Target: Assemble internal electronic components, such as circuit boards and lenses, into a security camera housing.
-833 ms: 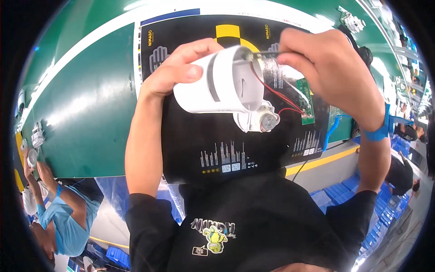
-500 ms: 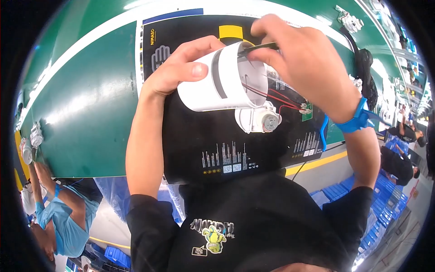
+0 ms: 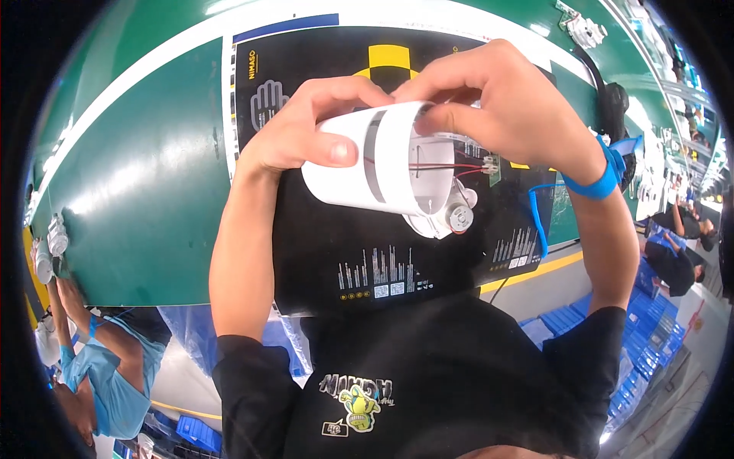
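A white cylindrical housing (image 3: 348, 180) with a grey band lies on its side above the black mat, its open end facing right. My left hand (image 3: 310, 134) grips its closed end, thumb on the near side. Over the rim, my right hand (image 3: 501, 111) is closed, its thumb inside the opening and its fingers at the far outer side, partly hidden. Red and black wires (image 3: 455, 166) run out of the opening to a small green circuit board (image 3: 496, 170). Just below the rim rests a white part with a round metal motor (image 3: 459, 217), partly covered by the housing.
The black printed mat (image 3: 313, 252) lies on a green table (image 3: 153, 191). A blue cord (image 3: 537, 222) runs from my right wristband (image 3: 600, 180). White assemblies (image 3: 585, 30) sit at the far right. A co-worker in light blue (image 3: 126, 367) is at left; blue bins (image 3: 650, 336) stand at right.
The thin dark strip that my right hand held at the opening is out of sight. My right hand has come down onto the rim, and the housing has shifted slightly nearer.
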A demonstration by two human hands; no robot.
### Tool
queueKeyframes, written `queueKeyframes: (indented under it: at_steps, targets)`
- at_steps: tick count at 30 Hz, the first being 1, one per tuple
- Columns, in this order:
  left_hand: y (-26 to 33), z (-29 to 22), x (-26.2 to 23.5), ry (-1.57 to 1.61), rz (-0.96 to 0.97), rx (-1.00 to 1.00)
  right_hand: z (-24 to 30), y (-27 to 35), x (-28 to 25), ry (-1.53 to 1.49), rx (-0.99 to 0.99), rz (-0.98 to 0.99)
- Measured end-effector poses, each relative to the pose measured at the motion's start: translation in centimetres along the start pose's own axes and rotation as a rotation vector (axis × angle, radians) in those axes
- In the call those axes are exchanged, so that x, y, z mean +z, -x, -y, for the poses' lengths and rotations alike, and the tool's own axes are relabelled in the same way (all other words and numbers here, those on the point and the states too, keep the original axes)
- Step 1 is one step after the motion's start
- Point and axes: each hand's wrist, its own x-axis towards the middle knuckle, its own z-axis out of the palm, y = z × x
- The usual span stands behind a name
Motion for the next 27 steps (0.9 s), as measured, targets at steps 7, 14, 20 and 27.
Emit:
queueKeyframes:
  at_steps: [7,14,20,27]
  targets:
    - [0.7,0.4,0.4,0.016,-0.044,0.036,1.4,-0.5,0.6,0.147,-0.073,-0.069]
    - [0.5,0.5,0.2,-0.016,-0.012,0.034,0.3,-0.3,0.8,0.205,-0.175,-0.146]
    - [0.2,0.0,0.2,-0.04,-0.018,-0.014,-1.4,0.2,-0.9,-0.058,-0.117,-0.039]
    - [0.4,0.1,-0.4,-0.035,0.043,-0.018,-2.8,1.3,0.2,-0.261,-0.128,-0.1]
